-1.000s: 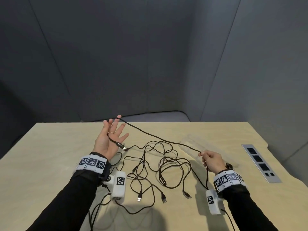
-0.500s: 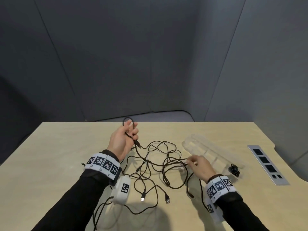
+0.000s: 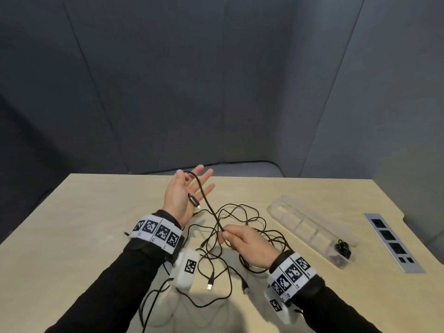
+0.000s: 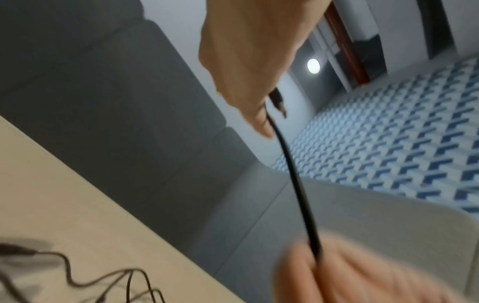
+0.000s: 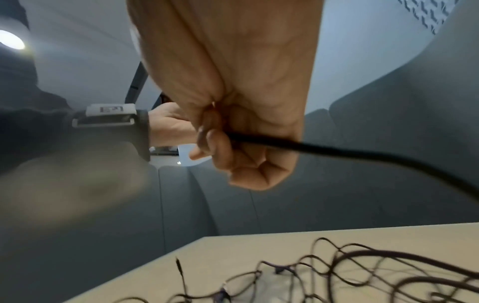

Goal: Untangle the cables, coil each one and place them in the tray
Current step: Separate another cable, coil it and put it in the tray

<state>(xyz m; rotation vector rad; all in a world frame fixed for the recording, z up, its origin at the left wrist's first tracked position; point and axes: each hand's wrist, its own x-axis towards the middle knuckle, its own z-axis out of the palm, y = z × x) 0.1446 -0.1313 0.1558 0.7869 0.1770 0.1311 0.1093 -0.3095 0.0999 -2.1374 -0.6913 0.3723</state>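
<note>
A thin black cable [image 3: 204, 195] is draped over the raised, palm-up left hand [image 3: 185, 195], whose fingers are spread and relaxed; the cable's small metal-tipped plug [image 3: 194, 201] hangs across the palm. Lower down, the same cable is pinched between thumb and curled fingers of the right hand [image 3: 245, 243], just above the desk; the right wrist view shows that grasp closely [image 5: 215, 141]. It is judged that the 1st turn of a coil is only being started around the left hand.

The remaining black cables [image 3: 240, 227] are left as a loose tangle on the pale wooden desk [image 3: 72, 236], between and in front of the forearms, with several plug ends lying free near the person. How many cables are there cannot be told.

The clear plastic compartmented tray [image 3: 283, 205] is set to the right, well apart from the tangle. 1 small coiled black cable [image 3: 343, 248] is already placed in its near end compartment; the other compartments look unfilled. Most of the task is therefore judged still to be done.
</note>
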